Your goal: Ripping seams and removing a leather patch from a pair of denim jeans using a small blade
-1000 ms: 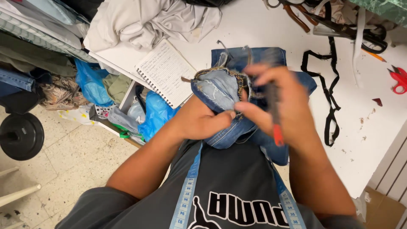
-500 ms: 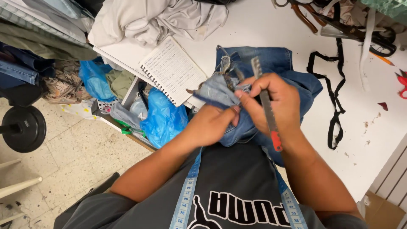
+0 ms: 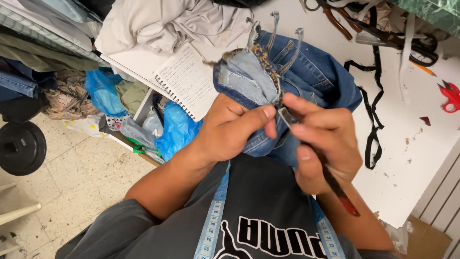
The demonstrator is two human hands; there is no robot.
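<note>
Two hands, left hand (image 3: pixel 230 132) gripping jeans (image 3: pixel 306 76), right hand (image 3: pixel 321 144) hiding tool (image 3: pixel 338 189)

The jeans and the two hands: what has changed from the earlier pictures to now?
The left hand still pinches the jeans at the waistband, and the right hand still holds the red-handled tool. The tool tip has moved closer to the seam. The waistband is now turned up, its belt loops standing. Notebook and red scissors stayed put.
</note>
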